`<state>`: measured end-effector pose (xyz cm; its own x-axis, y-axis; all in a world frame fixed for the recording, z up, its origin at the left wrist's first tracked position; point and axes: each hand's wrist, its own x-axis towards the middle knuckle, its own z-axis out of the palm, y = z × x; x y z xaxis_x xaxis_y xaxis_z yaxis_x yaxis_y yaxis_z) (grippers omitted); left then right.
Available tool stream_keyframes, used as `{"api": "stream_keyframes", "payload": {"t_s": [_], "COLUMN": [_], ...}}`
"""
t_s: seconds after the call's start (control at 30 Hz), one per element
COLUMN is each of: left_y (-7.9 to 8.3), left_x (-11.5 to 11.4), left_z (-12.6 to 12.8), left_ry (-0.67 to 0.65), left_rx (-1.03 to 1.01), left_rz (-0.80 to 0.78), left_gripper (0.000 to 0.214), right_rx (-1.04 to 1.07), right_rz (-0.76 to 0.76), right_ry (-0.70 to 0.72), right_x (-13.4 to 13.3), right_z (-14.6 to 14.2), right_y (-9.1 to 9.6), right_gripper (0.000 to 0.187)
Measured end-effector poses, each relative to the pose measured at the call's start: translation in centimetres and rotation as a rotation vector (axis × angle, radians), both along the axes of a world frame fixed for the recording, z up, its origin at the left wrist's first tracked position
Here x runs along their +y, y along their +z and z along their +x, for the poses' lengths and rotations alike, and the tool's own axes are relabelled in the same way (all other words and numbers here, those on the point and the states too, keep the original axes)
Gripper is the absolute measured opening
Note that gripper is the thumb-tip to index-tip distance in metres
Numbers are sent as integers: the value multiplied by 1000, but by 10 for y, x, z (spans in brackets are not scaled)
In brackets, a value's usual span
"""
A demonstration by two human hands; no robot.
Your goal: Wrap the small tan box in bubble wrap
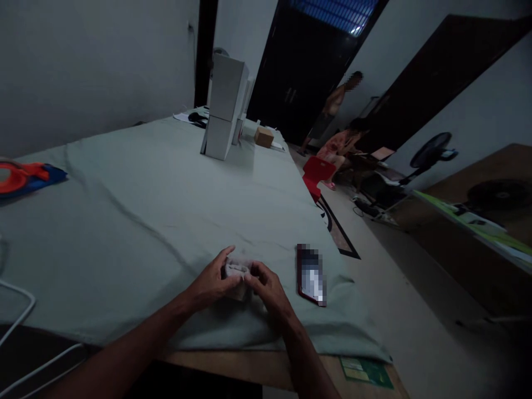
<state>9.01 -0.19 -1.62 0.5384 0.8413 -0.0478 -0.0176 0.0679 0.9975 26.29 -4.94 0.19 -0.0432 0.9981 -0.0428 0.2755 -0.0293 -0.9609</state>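
Near the front edge of the cloth-covered table, a small pale box-like object point(236, 270) sits between my two hands. Its top looks folded or partly opened, too dim to tell its exact kind. My left hand point(214, 280) grips its left side, thumb at the near edge and index finger raised along the far side. On the other side, my right hand point(268, 285) has its fingers curled in, with thumb and fingertips pinching the right edge. A dark red-edged phone point(311, 275) lies to the right of my right hand.
Tall white boxes point(224, 105) and a small brown box point(264, 137) stand at the table's far end. Orange-and-blue fabric point(31, 178) lies left; a white cable point(25, 293) curves below it. Beyond the right edge are a red chair point(316, 173), two people and a fan point(431, 149).
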Motion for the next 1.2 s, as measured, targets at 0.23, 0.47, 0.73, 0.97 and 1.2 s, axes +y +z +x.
{"api": "stream_keyframes", "payload": {"t_s": [0.23, 0.47, 0.73, 0.97, 1.2], "left_y": [1, -10, -7, -3, -10], "left_x": [4, 7, 5, 5, 15], "left_z": [0, -2, 1, -3, 3], "left_ry": [21, -4, 11, 34, 63], "left_rx": [19, -36, -15, 101, 119], "left_rz": [-29, -74, -65, 75, 116], "left_gripper": [77, 78, 73, 70, 68], "right_rx": [61, 104, -154, -213, -665], "right_rz": [-32, -133, 45, 253, 506], "right_ry": [58, 86, -14, -129, -49], "right_x": [5, 13, 15, 21, 13], "right_z": [-2, 4, 7, -7, -12], "right_y": [-7, -6, 0, -2, -7], "right_gripper": [43, 43, 36, 19, 17]}}
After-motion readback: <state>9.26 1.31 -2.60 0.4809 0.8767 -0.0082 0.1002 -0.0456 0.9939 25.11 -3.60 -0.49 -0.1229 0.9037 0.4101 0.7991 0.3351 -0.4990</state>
